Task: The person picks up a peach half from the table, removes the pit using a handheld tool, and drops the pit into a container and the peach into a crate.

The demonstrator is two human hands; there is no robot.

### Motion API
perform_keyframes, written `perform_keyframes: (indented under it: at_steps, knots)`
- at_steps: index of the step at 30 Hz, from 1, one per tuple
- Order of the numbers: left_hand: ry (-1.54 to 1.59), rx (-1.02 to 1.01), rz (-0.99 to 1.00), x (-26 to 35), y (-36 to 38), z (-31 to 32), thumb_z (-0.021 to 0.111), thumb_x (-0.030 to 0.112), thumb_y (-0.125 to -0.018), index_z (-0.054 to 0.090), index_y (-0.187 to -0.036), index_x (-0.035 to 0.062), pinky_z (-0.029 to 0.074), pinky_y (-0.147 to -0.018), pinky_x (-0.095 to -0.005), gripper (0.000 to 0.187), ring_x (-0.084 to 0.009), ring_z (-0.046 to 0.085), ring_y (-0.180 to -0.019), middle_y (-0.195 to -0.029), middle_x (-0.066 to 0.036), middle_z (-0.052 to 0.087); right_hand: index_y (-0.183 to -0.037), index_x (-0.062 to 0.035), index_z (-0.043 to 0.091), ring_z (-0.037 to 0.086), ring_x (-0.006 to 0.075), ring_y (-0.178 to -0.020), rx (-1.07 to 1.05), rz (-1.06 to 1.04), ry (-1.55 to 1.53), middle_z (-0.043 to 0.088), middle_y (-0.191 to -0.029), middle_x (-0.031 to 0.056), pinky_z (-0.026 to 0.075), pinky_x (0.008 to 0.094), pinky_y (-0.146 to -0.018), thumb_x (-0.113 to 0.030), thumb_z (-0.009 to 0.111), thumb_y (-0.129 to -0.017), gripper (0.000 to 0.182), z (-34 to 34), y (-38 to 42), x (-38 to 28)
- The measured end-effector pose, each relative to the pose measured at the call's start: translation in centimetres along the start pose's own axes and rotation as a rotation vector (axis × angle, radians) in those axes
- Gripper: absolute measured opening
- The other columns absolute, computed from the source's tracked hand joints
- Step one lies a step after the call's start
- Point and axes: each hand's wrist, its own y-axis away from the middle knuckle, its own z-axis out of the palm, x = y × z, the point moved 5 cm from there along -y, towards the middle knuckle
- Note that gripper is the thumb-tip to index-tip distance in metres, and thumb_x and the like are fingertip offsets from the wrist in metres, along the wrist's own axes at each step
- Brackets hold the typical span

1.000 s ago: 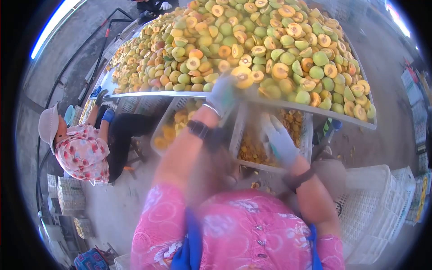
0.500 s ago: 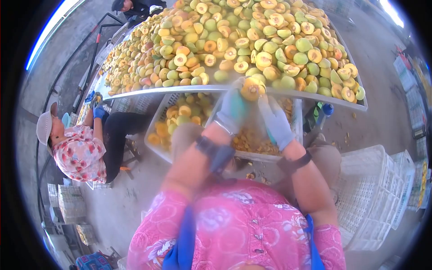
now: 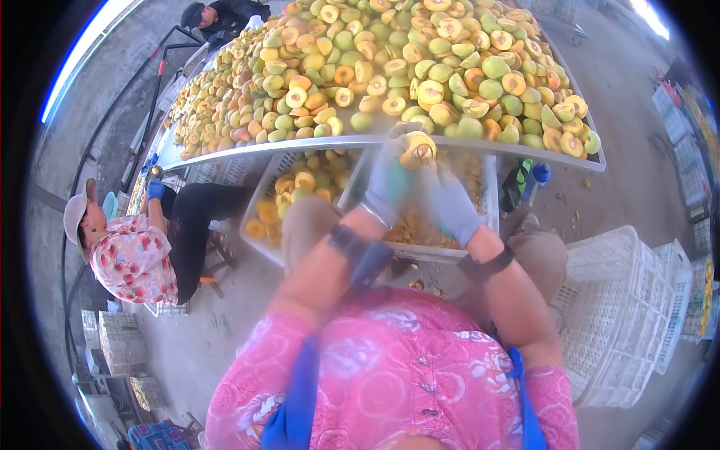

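My left hand (image 3: 388, 184), in a pale glove with a green palm, is closed around a halved yellow peach (image 3: 415, 154) just below the tray's front edge. The cut face is turned towards me, with a brown hollow or pit at its middle. My right hand (image 3: 453, 202), gloved too, has its fingers drawn together at the right side of the peach. Whatever its fingertips hold is blurred and too small to name. Beneath both hands sits a white crate (image 3: 427, 253) with orange-brown pieces inside.
A metal-edged tray (image 3: 300, 142) heaped with halved peaches (image 3: 450, 71) spans the front. Another crate (image 3: 259, 231) of fruit stands left of my knees. Stacked white baskets (image 3: 615, 322) are at my right. One co-worker (image 3: 127, 255) sits at left; another person (image 3: 225, 19) is behind the tray.
The peach half has tilted in my left hand, and my right fingers have come in against its cut face. The view has shifted slightly.
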Motion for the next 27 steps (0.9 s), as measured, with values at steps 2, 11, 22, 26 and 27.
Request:
perform_keyframes:
  at_steps: [2,11,22,26,27]
  knots:
    - [-0.052,-0.022,0.024,0.3,0.2,0.3,0.042,0.034,-0.098,0.052,-0.112,0.0034,0.052,-0.075,-0.0304,0.035,-0.0201,0.061,-0.085,-0.097,-0.011,0.060,-0.110,0.0022,0.053,0.056,0.0348,-0.088,0.003,-0.007,-0.046,0.059,-0.096,0.0220,0.044,0.0390,-0.079,-0.034,0.040,-0.099,0.040,0.3,0.4,0.5]
    - [0.174,0.127,-0.231,-0.2,0.4,1.2,0.039,0.040,-0.100,0.057,-0.101,0.0020,0.051,-0.066,-0.0276,0.042,-0.0168,0.060,-0.074,-0.086,-0.009,0.061,-0.102,-0.0081,0.057,0.045,0.0047,-0.059,-0.118,0.148,-0.403,0.050,-0.072,-0.0031,0.036,0.0222,-0.049,-0.041,0.043,-0.099,0.036,1.1,1.5,0.5]
    - [0.133,0.167,-0.203,0.6,0.5,2.0,0.039,0.043,-0.099,0.059,-0.096,0.0029,0.048,-0.062,-0.0265,0.045,-0.0151,0.058,-0.068,-0.081,-0.007,0.061,-0.098,-0.0120,0.056,0.039,0.0026,-0.050,-0.294,0.399,-0.686,0.048,-0.068,-0.0066,0.030,0.0193,-0.042,-0.043,0.045,-0.098,0.033,2.1,1.6,1.3]
    - [-0.346,0.160,0.007,1.8,0.9,2.0,0.040,0.044,-0.099,0.059,-0.094,0.0030,0.050,-0.064,-0.0266,0.045,-0.0164,0.060,-0.070,-0.082,-0.008,0.061,-0.100,-0.0098,0.057,0.043,0.0037,-0.060,-0.207,0.330,-0.615,0.050,-0.075,-0.0058,0.035,0.0204,-0.050,-0.041,0.045,-0.098,0.034,1.7,1.6,1.6]
    - [-0.338,0.164,-0.043,1.9,0.9,2.1,0.039,0.043,-0.099,0.059,-0.094,0.0026,0.049,-0.064,-0.0262,0.046,-0.0152,0.059,-0.070,-0.082,-0.008,0.061,-0.104,-0.0078,0.059,0.046,0.0051,-0.067,-0.251,0.335,-0.665,0.052,-0.080,-0.0043,0.040,0.0212,-0.059,-0.040,0.044,-0.099,0.036,1.8,1.7,1.9]
